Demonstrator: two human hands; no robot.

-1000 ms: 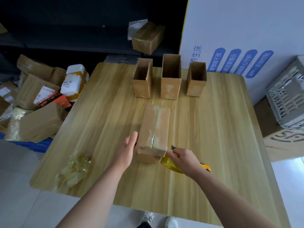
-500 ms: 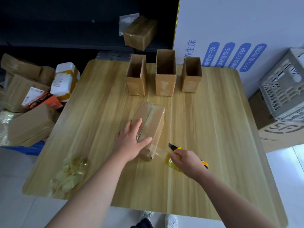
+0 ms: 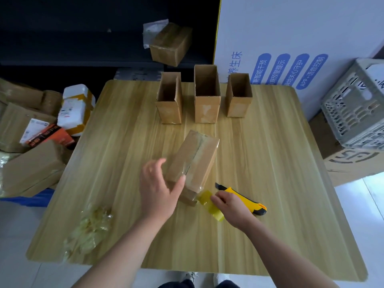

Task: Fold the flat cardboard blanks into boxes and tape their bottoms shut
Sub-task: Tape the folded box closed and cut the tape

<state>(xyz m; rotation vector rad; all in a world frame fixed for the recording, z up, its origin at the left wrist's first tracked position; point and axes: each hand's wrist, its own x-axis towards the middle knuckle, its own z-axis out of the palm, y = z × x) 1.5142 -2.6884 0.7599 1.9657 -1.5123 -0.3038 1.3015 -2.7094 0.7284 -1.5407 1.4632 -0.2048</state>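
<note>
— Now, cardboard box [image 3: 192, 161] lying taped-side up, mid-tabletop [image 3: 116, 163]. Light? Stiff?
— Probably light, walls crushable. Left hand [image 3: 158, 190] spread wide against its side; right hand [image 3: 232, 206] pinching yellow tape roll [image 3: 211, 204]. Best held by opposite walls.

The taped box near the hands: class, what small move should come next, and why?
Probably press the loose tape end flat with the left hand. The box lies bottom-up with tape along its seam, the strip runs to the roll in the right hand, and a knife lies beside it.
</note>
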